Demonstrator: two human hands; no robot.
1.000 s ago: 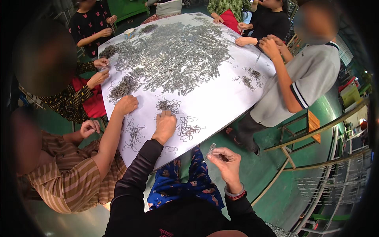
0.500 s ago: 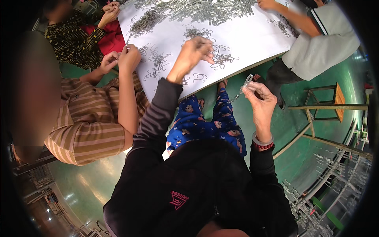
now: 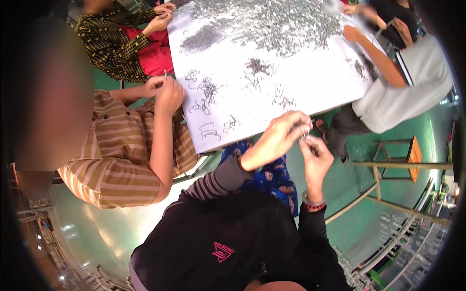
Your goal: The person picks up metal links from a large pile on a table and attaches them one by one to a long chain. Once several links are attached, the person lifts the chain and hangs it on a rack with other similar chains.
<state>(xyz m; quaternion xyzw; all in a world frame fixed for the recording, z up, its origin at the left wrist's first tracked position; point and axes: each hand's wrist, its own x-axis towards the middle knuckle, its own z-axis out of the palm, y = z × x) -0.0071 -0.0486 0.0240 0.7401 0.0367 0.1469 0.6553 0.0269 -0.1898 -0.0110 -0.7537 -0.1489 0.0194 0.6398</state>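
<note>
Both your hands meet just off the near edge of the white table, over your blue patterned trousers. Your left hand has its fingers curled in toward the thumb, and your right hand pinches upward with thumb and forefinger almost closed. Between the two sets of fingertips sits a small metal wire piece; it is too small and blurred to make out its shape, so treat it as probably one of the bent wire clips like those on the table.

Small loose bunches of wire pieces lie near the table's near-left corner, and a big grey heap covers the far side.

To handle the piece well, keep your grip at the fingertips rather than deep in the palm, hold one end firmly with the left and work the other with the right, and keep both hands close to the table edge so a dropped piece lands on your lap instead of the green floor. Mind the elbow of the person in the striped shirt at your left.
</note>
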